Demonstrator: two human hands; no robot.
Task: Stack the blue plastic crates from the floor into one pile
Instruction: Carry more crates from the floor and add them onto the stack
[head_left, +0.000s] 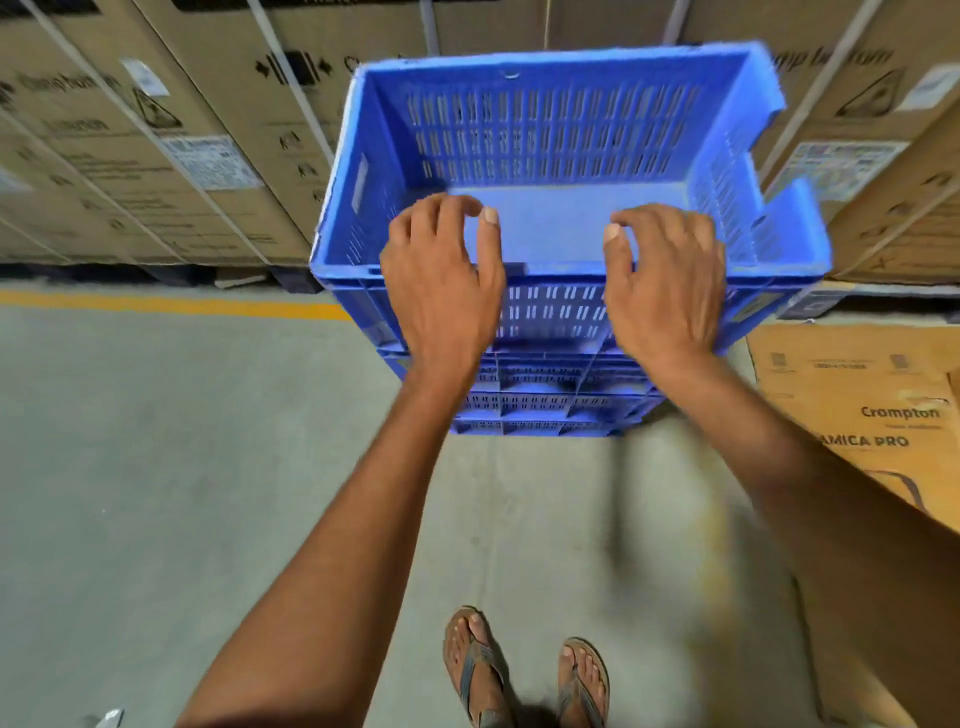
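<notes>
2 hands sit at the near rim of the top blue crate (561, 156), which rests on a pile of blue crates (545, 400) at 12 o'clock from the person's sandalled feet (524, 670). Left hand (441, 280) and right hand (665, 280) are both loosened, fingers curled over the rim with thumbs lifted clear; whether the fingertips press the plastic I cannot tell. Top crate is empty, with slotted walls and a solid floor, so I judge it light, stiff and not fragile; smooth plastic may slide on the crate beneath if set askew. Best holds look like the thick rim or the handle slot in the side wall at 9 o'clock. Cardboard boxes (156, 130) stand behind at 11 o'clock; concrete floor (182, 441) around the pile shows no further crates in view.
</notes>
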